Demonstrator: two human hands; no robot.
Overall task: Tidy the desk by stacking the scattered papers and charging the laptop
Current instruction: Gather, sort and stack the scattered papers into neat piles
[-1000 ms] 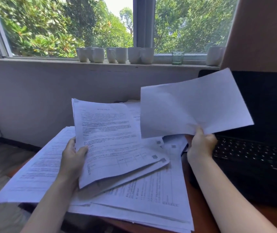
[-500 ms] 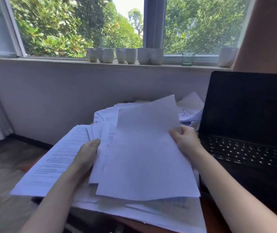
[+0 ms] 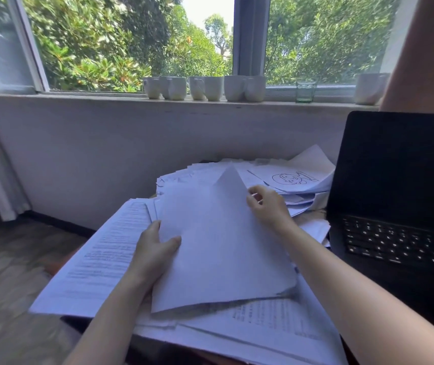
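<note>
A blank sheet [image 3: 223, 248] is held over the scattered papers [image 3: 276, 320] on the worktop [image 3: 312, 216]. Its left edge is pinched by the left hand [image 3: 155, 248] (thumb on top), its right edge by the right hand [image 3: 268, 206]. Light and limp, it would likely be best taken at opposite edges.

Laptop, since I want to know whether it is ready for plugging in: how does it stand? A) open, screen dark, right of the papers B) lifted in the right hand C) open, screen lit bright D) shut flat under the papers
A: the laptop stands open with a dark screen, right of the papers, while the left hand and right hand both hold the top sheet.
</note>
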